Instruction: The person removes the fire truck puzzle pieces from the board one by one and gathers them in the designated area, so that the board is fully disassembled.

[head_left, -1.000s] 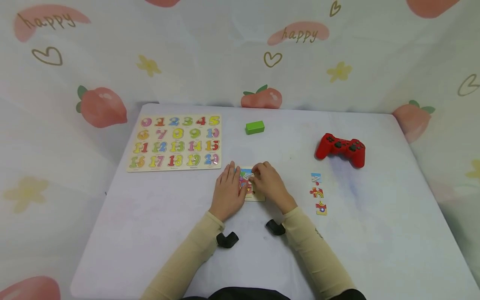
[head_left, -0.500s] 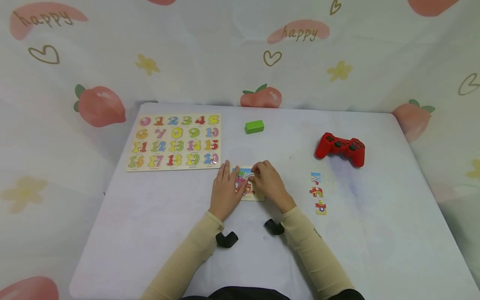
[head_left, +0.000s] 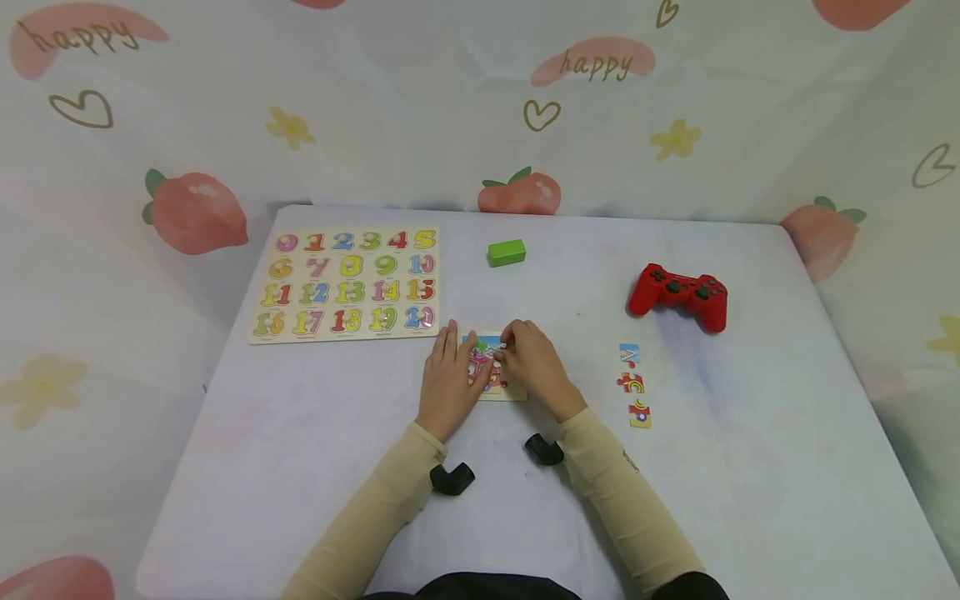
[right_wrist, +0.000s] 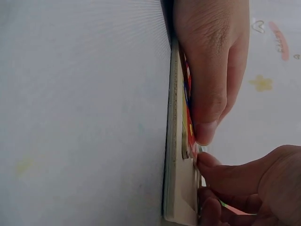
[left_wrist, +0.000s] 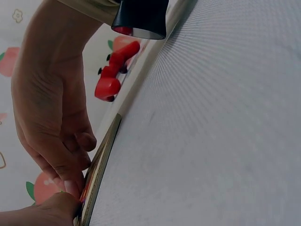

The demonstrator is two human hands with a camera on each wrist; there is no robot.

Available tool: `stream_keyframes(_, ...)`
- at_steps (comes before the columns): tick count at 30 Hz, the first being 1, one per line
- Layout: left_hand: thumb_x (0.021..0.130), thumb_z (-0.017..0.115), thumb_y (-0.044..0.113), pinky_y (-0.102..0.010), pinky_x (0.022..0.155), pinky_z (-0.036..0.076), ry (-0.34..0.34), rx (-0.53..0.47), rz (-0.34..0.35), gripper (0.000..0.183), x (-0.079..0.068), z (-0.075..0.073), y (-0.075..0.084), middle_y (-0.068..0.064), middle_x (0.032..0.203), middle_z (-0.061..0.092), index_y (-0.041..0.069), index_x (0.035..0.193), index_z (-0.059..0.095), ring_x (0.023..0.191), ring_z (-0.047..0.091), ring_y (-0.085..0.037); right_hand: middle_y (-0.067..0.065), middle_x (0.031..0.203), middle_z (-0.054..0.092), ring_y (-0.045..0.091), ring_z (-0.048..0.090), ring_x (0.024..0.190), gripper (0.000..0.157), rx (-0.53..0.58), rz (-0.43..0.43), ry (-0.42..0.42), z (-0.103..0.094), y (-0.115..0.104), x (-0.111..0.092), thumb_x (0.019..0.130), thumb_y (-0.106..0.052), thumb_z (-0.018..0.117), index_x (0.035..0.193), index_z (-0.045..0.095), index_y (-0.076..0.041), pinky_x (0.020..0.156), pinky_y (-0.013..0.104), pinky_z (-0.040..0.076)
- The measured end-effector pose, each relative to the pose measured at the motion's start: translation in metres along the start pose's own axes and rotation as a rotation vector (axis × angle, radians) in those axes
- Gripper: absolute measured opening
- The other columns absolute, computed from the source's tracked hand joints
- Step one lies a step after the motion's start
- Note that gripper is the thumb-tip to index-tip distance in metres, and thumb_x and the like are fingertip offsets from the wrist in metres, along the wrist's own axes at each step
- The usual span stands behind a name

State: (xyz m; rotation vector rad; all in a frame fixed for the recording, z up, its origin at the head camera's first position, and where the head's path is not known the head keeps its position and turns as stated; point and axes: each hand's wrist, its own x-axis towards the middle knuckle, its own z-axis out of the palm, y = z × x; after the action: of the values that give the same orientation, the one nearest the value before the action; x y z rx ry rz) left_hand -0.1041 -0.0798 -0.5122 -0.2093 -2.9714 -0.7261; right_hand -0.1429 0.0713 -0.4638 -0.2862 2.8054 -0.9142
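A small jigsaw board (head_left: 513, 394) with a colourful picture lies mid-table between both hands. My left hand (head_left: 448, 387) rests along its left side, fingers extended, and the thumb presses on the picture. Over the upper right of the board, my right hand (head_left: 538, 367) pinches a puzzle piece between thumb and curled fingers; most of it is hidden by the fingertips. The right wrist view shows the left thumb (right_wrist: 205, 132) on the red pieces and the right fingertips close beside it, above a bare part of the board's recess.
Three loose puzzle pieces stand in a column to the right, the middle piece (head_left: 632, 383) among them. Beyond lies a red game controller (head_left: 678, 293). A green block (head_left: 507, 252) sits at the back, and a number board (head_left: 345, 283) at back left.
My left fingers have shifted slightly left and spread from the index finger, uncovering more of the picture. The right hand stays at the same spot on the board. The head view has drifted slightly.
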Motion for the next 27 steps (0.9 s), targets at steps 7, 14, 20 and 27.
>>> stream_keyframes(7, 0.096, 0.05, 0.047, -0.05, 0.112, 0.029, -0.001, -0.005, 0.001, 0.061, -0.0004, -0.0013, 0.0005, -0.018, 0.156, 0.024, 0.008, 0.142, 0.045, 0.145, 0.019, -0.031, 0.012, 0.097, 0.062, 0.024, 0.06, 0.09, 0.029, 0.034, 0.001, -0.01, -0.0016, -0.0025, 0.0025, 0.087, -0.011, 0.07, 0.111, 0.058, -0.002, 0.08, 0.038, 0.051)
stream_keyframes(14, 0.096, 0.051, 0.048, -0.05, 0.112, 0.03, -0.005, -0.003, 0.001, 0.062, -0.0007, -0.0028, 0.0017, -0.018, 0.157, 0.023, 0.008, 0.143, 0.044, 0.145, 0.019, -0.031, 0.013, 0.096, 0.061, 0.025, 0.058, 0.091, 0.024, -0.001, -0.039, -0.02, -0.0032, -0.0041, 0.0029, 0.087, -0.009, 0.07, 0.108, 0.061, -0.002, 0.081, 0.039, 0.05)
stream_keyframes(20, 0.096, 0.051, 0.047, -0.05, 0.111, 0.031, -0.001, 0.004, 0.004, 0.061, -0.0005, -0.0028, 0.0016, -0.018, 0.156, 0.024, 0.008, 0.143, 0.045, 0.145, 0.02, -0.032, 0.013, 0.096, 0.062, 0.026, 0.058, 0.091, 0.024, 0.032, -0.052, -0.034, -0.0055, -0.0042, 0.0046, 0.086, -0.009, 0.07, 0.107, 0.059, -0.002, 0.081, 0.04, 0.05)
stream_keyframes(27, 0.095, 0.052, 0.047, -0.05, 0.11, 0.032, 0.01, 0.012, 0.016, 0.062, -0.0007, -0.0035, 0.0017, -0.019, 0.156, 0.025, 0.007, 0.142, 0.045, 0.144, 0.021, -0.033, 0.011, 0.09, 0.063, 0.024, 0.059, 0.084, 0.015, 0.117, -0.036, -0.012, -0.007, -0.0038, 0.0053, 0.087, -0.003, 0.066, 0.102, 0.061, -0.002, 0.075, 0.037, 0.05)
